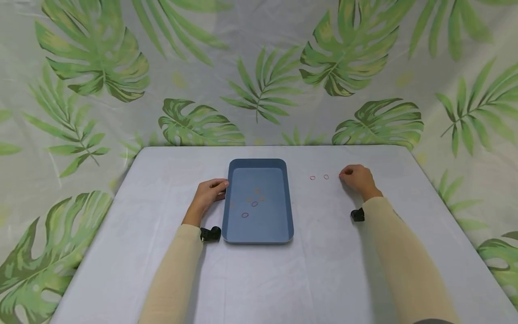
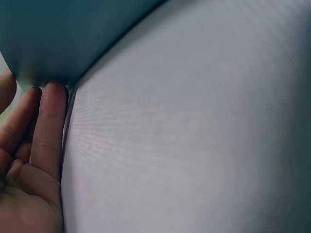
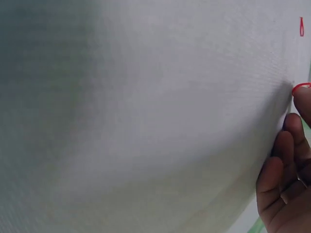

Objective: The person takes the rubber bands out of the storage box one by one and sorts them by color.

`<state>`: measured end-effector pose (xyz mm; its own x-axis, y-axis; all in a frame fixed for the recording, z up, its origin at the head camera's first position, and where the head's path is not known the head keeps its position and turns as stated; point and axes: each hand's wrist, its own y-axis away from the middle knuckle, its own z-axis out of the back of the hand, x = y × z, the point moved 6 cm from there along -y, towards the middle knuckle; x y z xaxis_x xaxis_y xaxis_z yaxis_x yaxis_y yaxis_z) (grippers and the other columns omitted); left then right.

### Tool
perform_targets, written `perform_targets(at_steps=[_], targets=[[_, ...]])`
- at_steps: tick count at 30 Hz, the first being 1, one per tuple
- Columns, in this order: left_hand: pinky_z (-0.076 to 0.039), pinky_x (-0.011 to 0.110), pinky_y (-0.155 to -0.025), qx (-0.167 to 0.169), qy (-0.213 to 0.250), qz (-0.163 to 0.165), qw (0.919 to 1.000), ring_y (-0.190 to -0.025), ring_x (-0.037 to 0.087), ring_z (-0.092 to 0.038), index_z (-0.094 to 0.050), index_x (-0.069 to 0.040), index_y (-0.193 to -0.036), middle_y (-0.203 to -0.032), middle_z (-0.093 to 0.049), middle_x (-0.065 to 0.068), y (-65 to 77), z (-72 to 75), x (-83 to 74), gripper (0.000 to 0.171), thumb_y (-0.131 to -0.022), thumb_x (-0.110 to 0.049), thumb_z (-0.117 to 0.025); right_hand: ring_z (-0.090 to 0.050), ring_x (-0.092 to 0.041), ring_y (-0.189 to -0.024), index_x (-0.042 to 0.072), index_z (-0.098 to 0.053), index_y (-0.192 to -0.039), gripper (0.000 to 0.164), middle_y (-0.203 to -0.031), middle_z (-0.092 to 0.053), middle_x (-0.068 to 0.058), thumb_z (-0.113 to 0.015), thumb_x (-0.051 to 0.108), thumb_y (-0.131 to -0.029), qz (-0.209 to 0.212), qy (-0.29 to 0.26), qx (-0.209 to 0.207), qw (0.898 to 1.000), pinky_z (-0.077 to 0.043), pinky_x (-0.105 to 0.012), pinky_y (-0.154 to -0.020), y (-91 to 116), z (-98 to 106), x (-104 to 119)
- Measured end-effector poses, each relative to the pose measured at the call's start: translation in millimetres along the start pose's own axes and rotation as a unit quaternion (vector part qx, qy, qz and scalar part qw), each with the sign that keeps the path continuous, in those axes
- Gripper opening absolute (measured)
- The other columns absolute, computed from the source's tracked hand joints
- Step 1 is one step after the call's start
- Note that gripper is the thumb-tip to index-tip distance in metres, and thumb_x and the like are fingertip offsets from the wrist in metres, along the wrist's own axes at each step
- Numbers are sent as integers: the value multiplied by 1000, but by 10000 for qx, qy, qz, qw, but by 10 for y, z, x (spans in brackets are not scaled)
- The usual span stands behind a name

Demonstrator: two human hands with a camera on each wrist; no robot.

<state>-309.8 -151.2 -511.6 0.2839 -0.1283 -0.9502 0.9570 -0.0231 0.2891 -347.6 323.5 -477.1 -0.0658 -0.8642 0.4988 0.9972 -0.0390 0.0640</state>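
Note:
My left hand [image 1: 208,195] rests against the left wall of a blue tray [image 1: 259,231]. Close up in the left wrist view, the straight fingertips [image 2: 52,94] touch the tray's outer side. Inside the tray lie two red rubber bands, one lower [image 1: 244,215] and one higher [image 1: 254,204], among several faint orange ones [image 1: 257,191]. To the right of the tray, my right hand [image 1: 359,180] is low over the table and pinches a red rubber band [image 3: 302,86] at its thumb and fingertip. Its other fingers are curled near the cloth.
Two more red rubber bands, a left one [image 1: 312,177] and a right one [image 1: 326,177], lie on the white tablecloth [image 1: 315,270] between the tray and my right hand. A leaf-patterned curtain [image 1: 259,81] hangs behind the table's far edge. Each wrist carries a small black camera.

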Motion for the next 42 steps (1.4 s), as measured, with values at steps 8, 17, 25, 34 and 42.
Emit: perform_targets(at_steps=[8, 17, 25, 34, 42], targets=[[-61, 26, -90, 7, 71, -4, 10000, -107, 14, -65, -64, -4, -131, -132, -62, 17, -6, -16, 29, 39, -97, -24, -66, -58, -36, -102, 3, -72, -103, 21, -111, -68, -20, -59, 20, -97, -144, -10, 59, 9999, -49, -49, -88, 23, -30, -31], [-61, 26, -90, -22, 83, 12, 10000, -107, 14, -65, -65, -4, -130, -132, -62, 15, -5, -28, 42, 39, -97, -25, -66, -58, -36, -104, 3, -71, -103, 23, -111, -68, -21, -59, 21, -97, -95, -14, -31, 9999, -49, -51, -90, 14, -59, -63], [-61, 25, -89, -27, 26, -51, 10000, -105, 12, -65, -65, -4, -130, -132, -62, 16, -7, -11, 20, 39, -97, -25, -66, -56, -33, -100, 1, -69, -108, 25, -112, -67, -22, -58, 22, -98, -68, -169, 2, 9998, -50, -46, -85, -2, -35, 18], [-62, 27, -88, -18, 88, -174, 9998, -101, 11, -67, -66, -3, -127, -126, -65, 13, -1, 10, 16, 37, -97, -24, -67, -60, -37, -111, 2, -65, -122, 29, -123, -63, -21, -56, 20, -101, 769, -613, 236, 9949, -55, -46, -86, -8, 3, 700], [-61, 26, -89, -14, 68, -49, 10000, -102, 10, -65, -65, -4, -129, -131, -63, 16, -5, -6, 10, 38, -97, -25, -66, -64, -33, -102, 3, -68, -116, 22, -119, -66, -17, -62, 15, -98, 2066, -716, 578, 9741, -57, -45, -82, 231, -104, 1495]])
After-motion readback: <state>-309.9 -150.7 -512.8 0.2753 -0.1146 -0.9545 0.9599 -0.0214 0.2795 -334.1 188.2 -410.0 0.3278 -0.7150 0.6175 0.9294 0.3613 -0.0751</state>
